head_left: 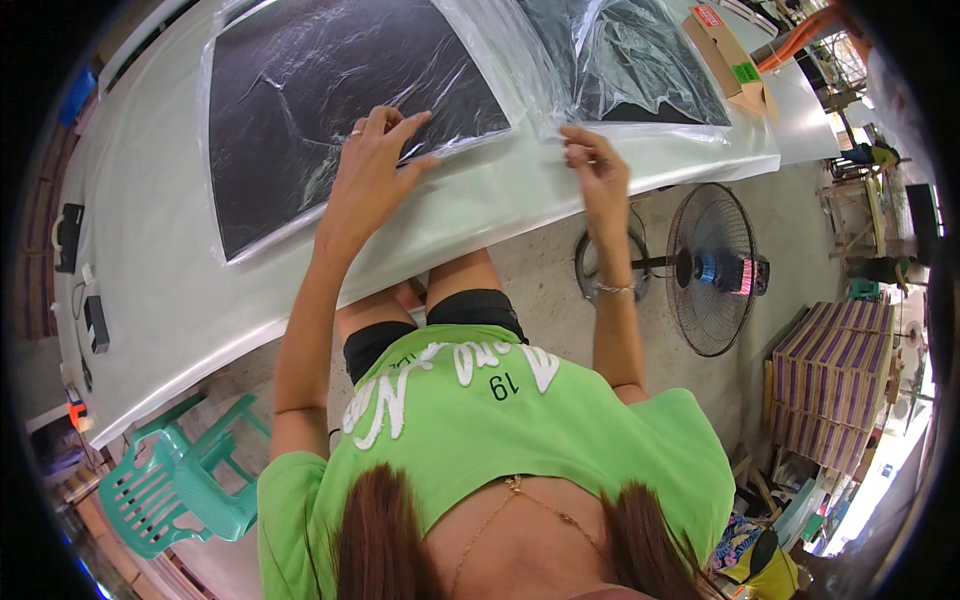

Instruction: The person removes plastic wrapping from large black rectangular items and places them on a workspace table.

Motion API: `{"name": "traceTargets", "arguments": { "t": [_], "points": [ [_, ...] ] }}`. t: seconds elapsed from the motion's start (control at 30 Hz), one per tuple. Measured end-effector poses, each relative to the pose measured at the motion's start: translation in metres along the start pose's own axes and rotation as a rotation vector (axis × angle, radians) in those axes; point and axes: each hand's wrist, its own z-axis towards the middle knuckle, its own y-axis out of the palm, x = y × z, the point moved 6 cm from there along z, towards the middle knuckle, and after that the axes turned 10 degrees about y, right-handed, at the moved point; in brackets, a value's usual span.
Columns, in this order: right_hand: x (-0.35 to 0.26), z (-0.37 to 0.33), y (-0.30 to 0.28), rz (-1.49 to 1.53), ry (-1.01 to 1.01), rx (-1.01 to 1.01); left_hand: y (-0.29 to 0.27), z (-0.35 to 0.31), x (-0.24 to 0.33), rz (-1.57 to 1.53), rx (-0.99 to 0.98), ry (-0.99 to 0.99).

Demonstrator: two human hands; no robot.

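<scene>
While plastic (497, 62) encloses a black sheet (300, 115), left grip (373, 165) apart, right grip (604, 178) unclear

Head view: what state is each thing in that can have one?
Flat black sheet, left: covered by wrinkled clear plastic film
Dark sheet, right: under crumpled film
Brown cardboard box: lying on the pale table
Black round-caged fan: standing; whether running, unclear
Green plastic chair: unoccupied
Left hand: open over the left sheet
Right hand: curled, hold unclear

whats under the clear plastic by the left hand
A flat dark sheet shows through it. The left hand hides a little of that sheet, and anything beneath the sheet is covered.
</scene>
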Motion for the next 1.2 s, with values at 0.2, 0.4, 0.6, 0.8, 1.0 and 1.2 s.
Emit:
{"name": "traceTargets", "arguments": {
  "t": [0.2, 0.4, 0.6, 0.8, 1.0, 1.2],
  "points": [
    [0.025, -0.010, 0.064, 0.144, 0.279, -0.057, 0.006, -0.018, -0.015, 0.017, 0.091, 0.009],
    [0.017, -0.008, 0.064, 0.055, 0.192, 0.023, 0.006, -0.023, -0.019, -0.014, 0.186, -0.002],
    [0.002, -0.009, 0.068, 0.106, 0.206, 0.000, 0.006, -0.029, -0.020, -0.067, 0.236, 0.006],
    [0.005, -0.013, 0.075, 0.108, 0.180, 0.028, 0.007, -0.032, -0.020, -0.117, 0.232, -0.013],
    [0.000, -0.012, 0.075, -0.061, 0.139, 0.098, 0.007, -0.033, -0.020, -0.090, 0.247, 0.000],
    [0.006, -0.009, 0.075, 0.088, 0.238, 0.072, 0.008, -0.034, -0.016, -0.038, 0.267, 0.018]
  ]
}}
